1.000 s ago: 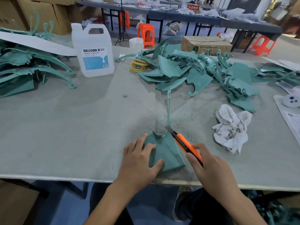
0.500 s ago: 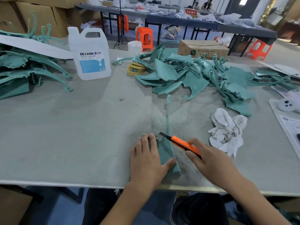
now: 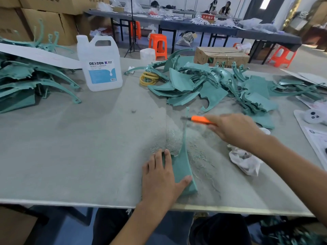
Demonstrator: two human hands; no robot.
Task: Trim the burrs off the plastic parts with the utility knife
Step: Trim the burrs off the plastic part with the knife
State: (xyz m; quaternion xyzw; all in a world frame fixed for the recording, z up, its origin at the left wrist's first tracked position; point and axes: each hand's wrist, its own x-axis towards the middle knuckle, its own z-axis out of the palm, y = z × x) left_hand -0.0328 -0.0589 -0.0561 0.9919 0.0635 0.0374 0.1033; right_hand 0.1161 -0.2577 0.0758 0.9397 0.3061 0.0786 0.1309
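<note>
Even daylight, wide-angle edge warp, motion blur

A white DEXCON jug (image 3: 100, 68) stands upright on the grey table (image 3: 70, 147), with a coil of yellow rings (image 3: 148, 79) to its right. A crumpled white rag (image 3: 244, 160) lies near the front edge. A cardboard box (image 3: 221, 56) sits at the far edge, an orange stool (image 3: 158, 45) beyond it, and a white plush toy (image 3: 314, 116) at the right.
</note>
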